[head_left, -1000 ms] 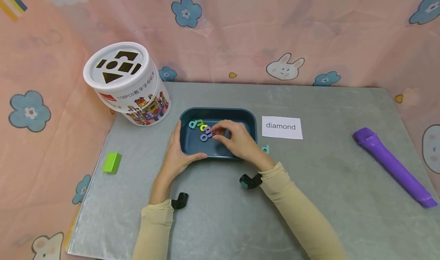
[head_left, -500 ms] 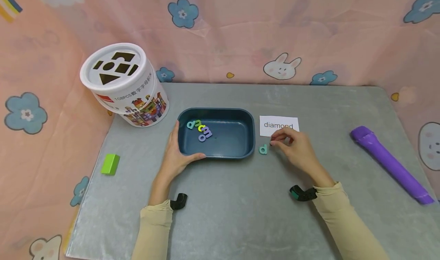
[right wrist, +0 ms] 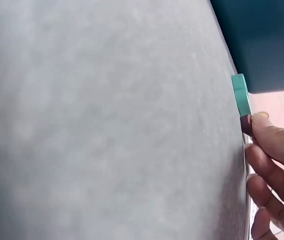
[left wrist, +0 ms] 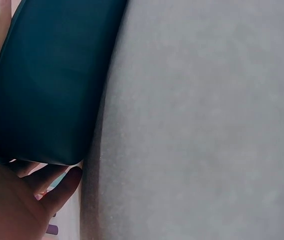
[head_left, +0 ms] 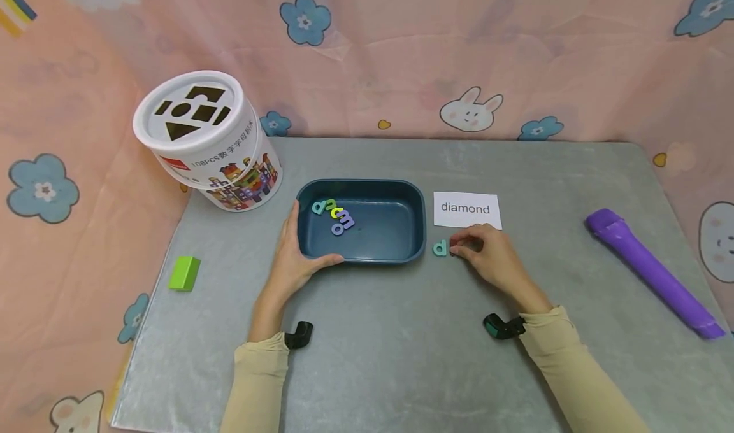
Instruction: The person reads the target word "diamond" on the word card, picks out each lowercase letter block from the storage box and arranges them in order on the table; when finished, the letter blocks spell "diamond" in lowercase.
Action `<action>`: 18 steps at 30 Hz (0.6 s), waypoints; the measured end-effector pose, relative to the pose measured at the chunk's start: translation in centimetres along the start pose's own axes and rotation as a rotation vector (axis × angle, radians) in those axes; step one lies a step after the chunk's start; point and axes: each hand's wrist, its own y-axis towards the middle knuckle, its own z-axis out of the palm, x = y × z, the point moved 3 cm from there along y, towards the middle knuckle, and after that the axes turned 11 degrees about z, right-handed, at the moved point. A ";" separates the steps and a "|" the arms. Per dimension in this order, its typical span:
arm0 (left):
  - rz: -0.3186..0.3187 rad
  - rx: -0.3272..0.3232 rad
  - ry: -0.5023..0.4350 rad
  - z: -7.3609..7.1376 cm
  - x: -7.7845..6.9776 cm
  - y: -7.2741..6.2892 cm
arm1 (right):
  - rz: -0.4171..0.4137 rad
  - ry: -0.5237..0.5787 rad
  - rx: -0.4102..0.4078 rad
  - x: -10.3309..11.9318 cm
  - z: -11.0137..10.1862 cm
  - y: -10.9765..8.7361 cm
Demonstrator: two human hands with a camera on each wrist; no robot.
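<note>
A dark blue tray (head_left: 395, 253) stands mid-table, with several coloured letters at its left end: a teal d (head_left: 318, 207), a green n (head_left: 331, 204), a yellow c (head_left: 335, 213), a purple m (head_left: 345, 219) and a purple o (head_left: 337, 229). My left hand (head_left: 294, 264) grips the tray's left end, thumb along the front rim. Right of the tray a teal letter d (head_left: 439, 248) lies on the table. Close beside it my right hand (head_left: 487, 253) pinches a small dark piece (right wrist: 246, 125) at table level, mostly hidden by the fingers.
A white card (head_left: 467, 210) printed "diamond" lies just beyond my right hand. A white block bucket (head_left: 212, 146) with a cut-out lid stands at the back left. A green block (head_left: 184, 274) lies on the left, a purple tube (head_left: 656, 274) on the right.
My right hand has moved right, out of the tray to beside the teal d on the table, carrying the small dark piece, then lowered slightly. My left hand stays on the tray.
</note>
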 end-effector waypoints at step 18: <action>-0.006 -0.004 -0.001 -0.1 -0.1 0.0 | -0.092 0.078 -0.054 6.8 0.3 1.1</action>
